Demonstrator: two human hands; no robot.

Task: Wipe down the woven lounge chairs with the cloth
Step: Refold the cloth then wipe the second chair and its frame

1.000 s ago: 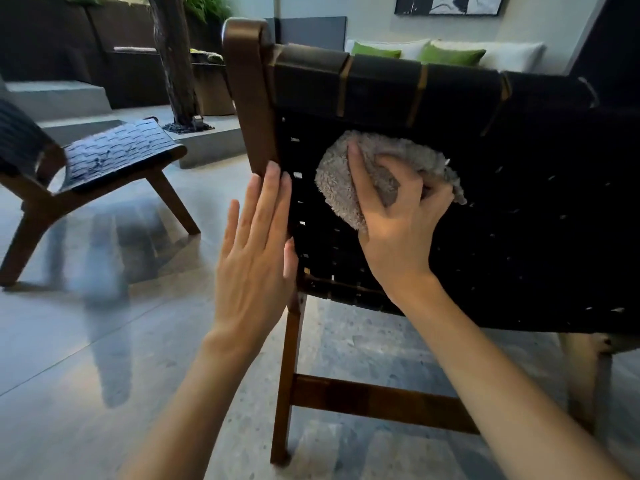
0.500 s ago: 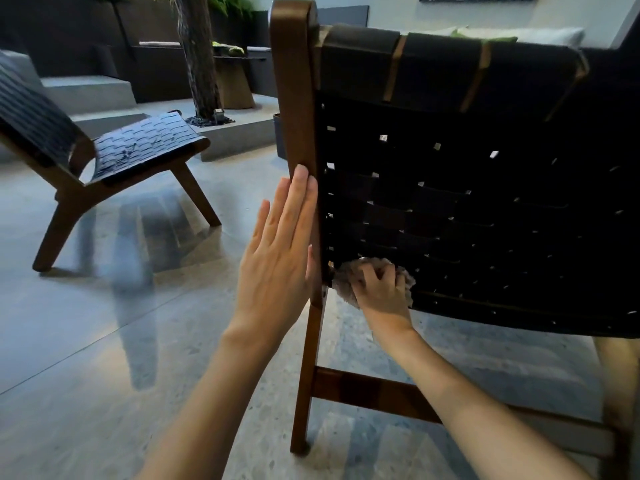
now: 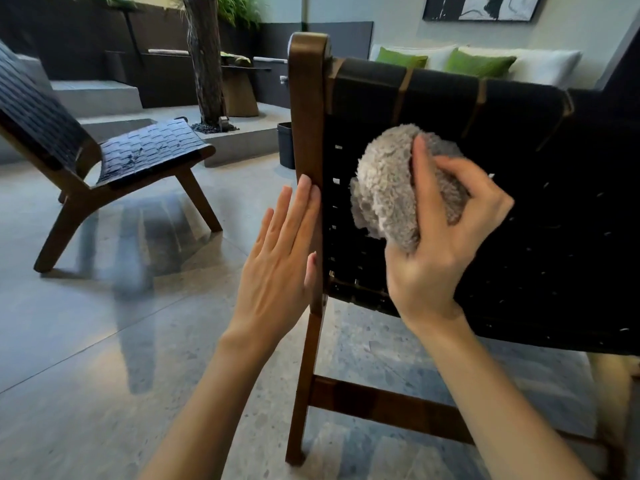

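Since half a second ago the right hand [image 3: 436, 251] has gone back up. It was down at the lower left corner of the woven back and now sits at mid-height, roughly where I had it a second ago. The left hand [image 3: 277, 271] has not changed its pose.

Current state on my feed:
- The right hand grips the cloth [image 3: 381, 188], a fluffy grey-beige piece bunched into a ball. One digit lies up across it and the others curl round its right side. There is slight blur on this hand.
- The cloth is against the black webbing of the woven lounge chair [image 3: 554, 220], near the left edge of the back and just beside the side post [image 3: 306, 109].
- The left hand is flat with fingers straight and together, fingertips touching the side post. It holds nothing.
- I see the chair from behind. It has black straps over the top rail with tan bands between them and a dark brown wooden frame. A crossbar [image 3: 388, 407] runs low between the legs.

Around it:
- A second lounge chair [image 3: 145, 150] with the same weave and wood stands side-on at left, well apart, on the polished stone floor [image 3: 104, 341].
- A tree trunk [image 3: 204, 57] rises behind that chair, and a dark bin [image 3: 285, 145] sits just past the side post.
- Green cushions [image 3: 479, 65] and white ones show above the top rail.
- A framed picture [image 3: 481, 6] hangs on the wall above them.
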